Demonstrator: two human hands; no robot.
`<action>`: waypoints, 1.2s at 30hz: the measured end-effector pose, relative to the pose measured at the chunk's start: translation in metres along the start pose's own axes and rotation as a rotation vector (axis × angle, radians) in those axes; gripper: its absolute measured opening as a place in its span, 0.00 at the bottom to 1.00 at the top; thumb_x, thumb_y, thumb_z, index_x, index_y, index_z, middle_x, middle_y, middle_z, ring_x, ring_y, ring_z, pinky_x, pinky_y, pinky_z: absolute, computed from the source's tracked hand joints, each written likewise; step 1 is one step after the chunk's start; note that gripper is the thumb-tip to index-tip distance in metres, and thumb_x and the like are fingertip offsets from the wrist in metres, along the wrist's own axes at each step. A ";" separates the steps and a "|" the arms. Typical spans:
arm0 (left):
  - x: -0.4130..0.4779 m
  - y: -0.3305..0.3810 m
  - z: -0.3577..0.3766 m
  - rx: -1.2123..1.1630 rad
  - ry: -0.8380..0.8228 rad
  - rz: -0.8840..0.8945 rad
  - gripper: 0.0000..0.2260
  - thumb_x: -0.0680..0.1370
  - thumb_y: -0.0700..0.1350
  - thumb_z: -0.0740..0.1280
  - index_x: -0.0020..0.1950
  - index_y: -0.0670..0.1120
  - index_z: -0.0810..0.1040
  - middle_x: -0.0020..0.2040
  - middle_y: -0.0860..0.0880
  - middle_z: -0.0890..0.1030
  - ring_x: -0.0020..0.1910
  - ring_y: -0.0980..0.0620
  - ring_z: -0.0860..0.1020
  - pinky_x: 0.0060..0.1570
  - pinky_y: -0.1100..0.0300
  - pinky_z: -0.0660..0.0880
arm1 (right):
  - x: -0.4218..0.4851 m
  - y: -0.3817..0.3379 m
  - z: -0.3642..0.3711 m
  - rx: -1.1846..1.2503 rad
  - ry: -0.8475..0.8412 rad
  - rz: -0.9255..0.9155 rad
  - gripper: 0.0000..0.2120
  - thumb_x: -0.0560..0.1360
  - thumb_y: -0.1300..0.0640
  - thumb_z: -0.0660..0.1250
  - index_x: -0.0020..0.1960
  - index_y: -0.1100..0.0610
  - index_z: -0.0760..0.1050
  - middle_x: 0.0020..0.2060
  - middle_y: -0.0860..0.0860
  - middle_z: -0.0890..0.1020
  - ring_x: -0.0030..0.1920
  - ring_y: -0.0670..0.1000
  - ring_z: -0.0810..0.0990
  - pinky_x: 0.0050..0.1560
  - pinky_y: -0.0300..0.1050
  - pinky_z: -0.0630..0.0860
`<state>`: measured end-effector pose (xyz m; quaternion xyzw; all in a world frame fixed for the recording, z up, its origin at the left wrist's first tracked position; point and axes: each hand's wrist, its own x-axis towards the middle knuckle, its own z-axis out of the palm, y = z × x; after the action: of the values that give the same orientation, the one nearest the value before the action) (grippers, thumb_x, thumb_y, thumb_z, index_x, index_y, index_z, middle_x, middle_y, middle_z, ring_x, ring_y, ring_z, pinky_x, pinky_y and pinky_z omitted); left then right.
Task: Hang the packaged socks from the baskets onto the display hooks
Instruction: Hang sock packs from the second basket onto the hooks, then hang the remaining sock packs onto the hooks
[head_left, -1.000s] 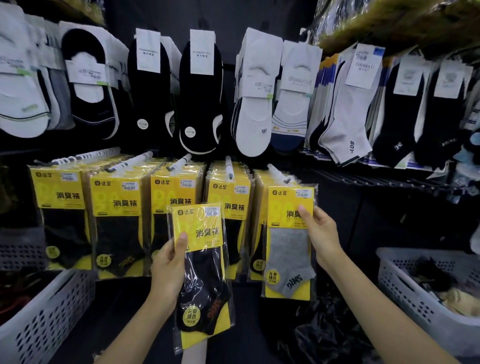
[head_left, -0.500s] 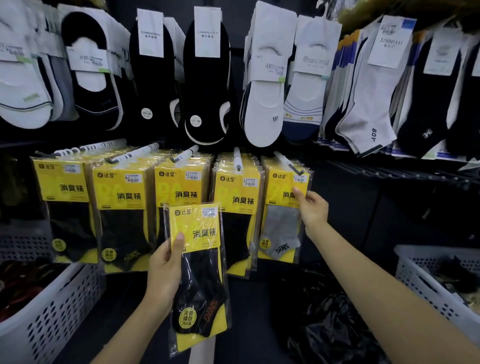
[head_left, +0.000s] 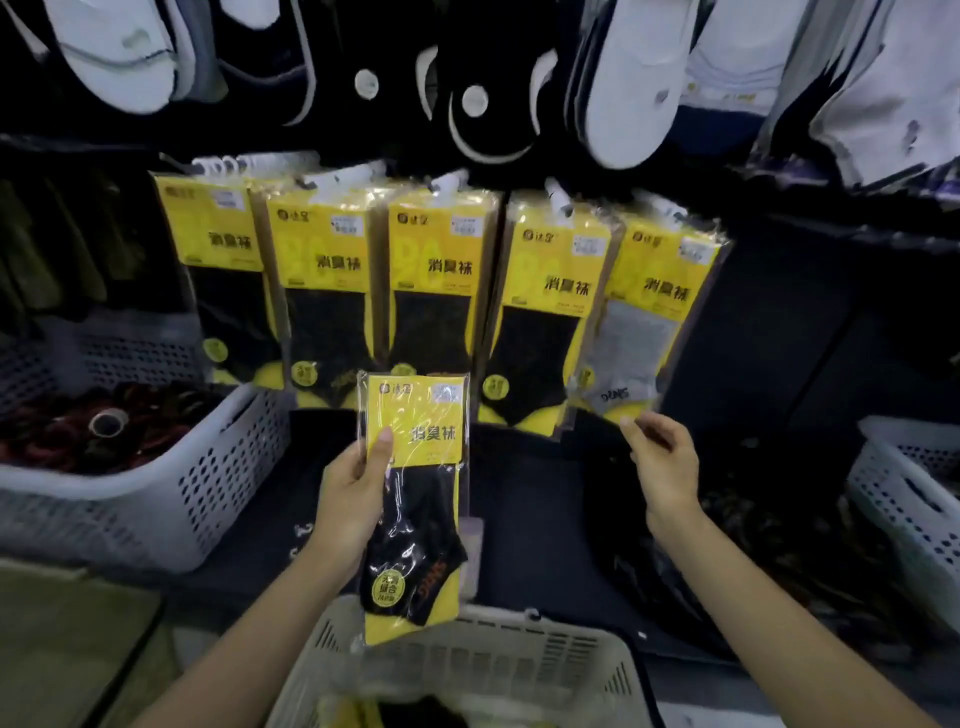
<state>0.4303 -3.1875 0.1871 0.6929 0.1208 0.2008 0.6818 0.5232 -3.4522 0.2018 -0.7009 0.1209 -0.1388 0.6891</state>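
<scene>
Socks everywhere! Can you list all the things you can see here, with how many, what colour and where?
Hanging sock packs: five rows on hooks, yellow cards; four front packs hold black socks, the rightmost pack grey.
Held sock pack: one, yellow with a black sock, centre.
Loose socks: many, white and black, hung along the top.
Baskets: three, pale plastic; left, right, bottom centre.
Left hand: grips the held sock pack.
Right hand: open, empty, just below the grey pack.
</scene>
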 end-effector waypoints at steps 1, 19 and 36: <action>-0.009 -0.007 -0.008 0.033 0.020 -0.026 0.13 0.80 0.50 0.60 0.48 0.45 0.80 0.34 0.61 0.83 0.36 0.66 0.80 0.35 0.76 0.71 | -0.015 0.014 0.002 -0.009 -0.023 0.031 0.18 0.74 0.54 0.70 0.61 0.57 0.73 0.47 0.45 0.77 0.50 0.47 0.76 0.54 0.43 0.73; -0.062 -0.052 -0.176 0.247 0.262 -0.402 0.24 0.77 0.60 0.60 0.66 0.46 0.73 0.65 0.52 0.75 0.63 0.54 0.71 0.65 0.55 0.63 | -0.187 0.263 0.085 -0.488 -1.012 0.536 0.13 0.73 0.46 0.71 0.56 0.48 0.75 0.57 0.46 0.77 0.56 0.46 0.77 0.47 0.33 0.74; -0.048 -0.064 -0.216 0.333 0.344 -0.467 0.24 0.77 0.63 0.57 0.68 0.52 0.71 0.68 0.52 0.73 0.61 0.55 0.71 0.49 0.64 0.66 | -0.175 0.327 0.148 -0.685 -1.569 0.259 0.08 0.74 0.58 0.71 0.50 0.61 0.79 0.48 0.53 0.79 0.53 0.51 0.77 0.60 0.53 0.75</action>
<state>0.2985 -3.0123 0.1156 0.7043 0.4208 0.1306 0.5566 0.4209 -3.2585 -0.1316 -0.7440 -0.2754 0.5085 0.3346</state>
